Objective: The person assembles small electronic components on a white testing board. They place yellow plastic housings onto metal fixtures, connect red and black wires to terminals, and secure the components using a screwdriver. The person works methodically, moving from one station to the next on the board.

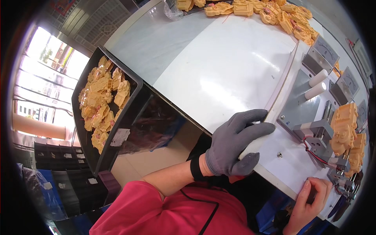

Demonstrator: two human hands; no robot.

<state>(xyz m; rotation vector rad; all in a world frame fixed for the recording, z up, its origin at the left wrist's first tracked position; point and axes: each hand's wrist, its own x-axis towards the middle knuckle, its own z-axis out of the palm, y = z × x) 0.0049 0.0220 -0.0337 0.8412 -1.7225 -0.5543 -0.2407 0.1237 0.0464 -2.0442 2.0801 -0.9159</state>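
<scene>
Grey knit covered the person's left hand [239, 143], which I saw right of centre in the lower half of the frame, its fingers bent and a little spread and its thumb held apart from them; a pale edge [254, 145] showed between thumb and fingers, though I could not tell whether it was a loose piece or the end of the pale rim [288, 74] that ran up from there. The bare right hand [313, 199] lay low at the right of the frame, over the white board [290, 172], its fingers curled loosely with a gap inside the curl, and whether the fingertips had hold of anything I could not tell. Just beyond it, toward the right edge, yellow plastic shells [344, 127] stood at a metal clamp fixture [319, 135] with red and black wires [313, 150]. Near that fixture a small toggle switch [279, 154] rose from the board, and farther up two white posts [315, 90] stood by a grey plate [297, 103], with needle meters [322, 54] beyond. Across the top of the frame a heap of similar yellow pieces [270, 13] lay on the glossy tabletop [219, 74], while at the left more yellow parts [98, 102] filled a black bin [135, 98]
</scene>
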